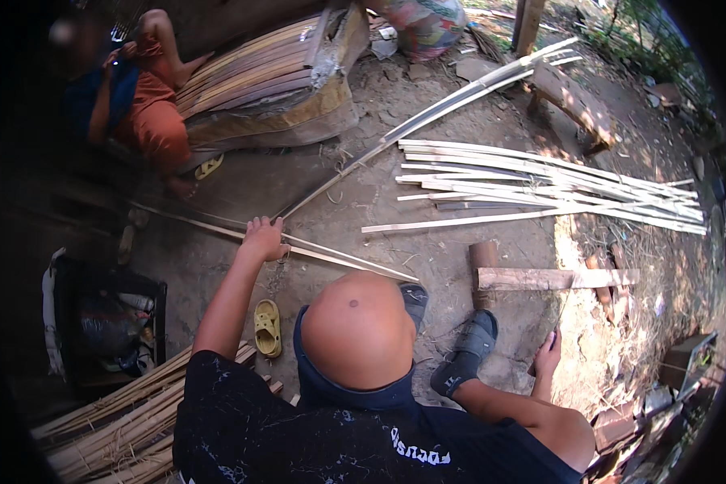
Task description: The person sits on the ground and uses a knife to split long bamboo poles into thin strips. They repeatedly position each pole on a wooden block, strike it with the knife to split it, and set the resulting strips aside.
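Note:
My left hand (264,239) is closed around long, thin bamboo strips (339,256), which run from the dark left side to beside my foot. Beyond that hand, a bundle of longer split bamboo (403,129) stretches to the far right. Low on the right, beyond my bent leg, my right hand (547,356) is closed on a slim dark-handled tool (555,339). The tool's kind is hard to make out. A wooden block (483,262) and a flat wooden board (540,279) lie between the hands, past my sandalled feet.
Pale bamboo strips (540,181) lie spread on the ground. More strips (129,419) are stacked at lower left, near a yellow clog (267,328) and a black-framed container (161,323). A seated person (149,121) is beside a slatted bench (250,73). A low wooden bench (573,101) stands far right.

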